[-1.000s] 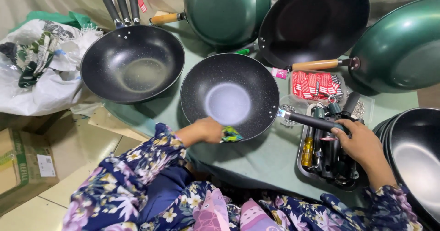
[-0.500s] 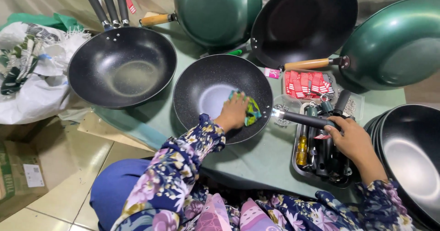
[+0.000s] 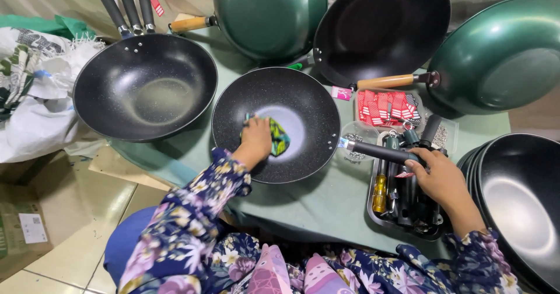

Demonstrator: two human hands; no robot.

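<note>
A black speckled wok [image 3: 303,104] sits on the green-covered table in front of me. My left hand [image 3: 255,139] is inside it, pressing a green and yellow patterned cloth [image 3: 279,137] against the wok's bottom. My right hand [image 3: 438,176] grips the wok's dark handle [image 3: 376,151], which sticks out to the right over a tray of tools. Both my arms are in dark floral sleeves.
A stack of black woks [image 3: 146,84] lies at the left, green woks [image 3: 268,14] and a black one [image 3: 382,28] lean at the back, more woks [image 3: 519,200] are stacked at the right. A tool tray [image 3: 373,215], red packets [image 3: 385,106], a white bag [image 3: 29,95] and a cardboard box [image 3: 20,230] surround them.
My left hand moved with the cloth from the wok's near rim into its middle, then slightly left. My right hand kept hold of the handle.
</note>
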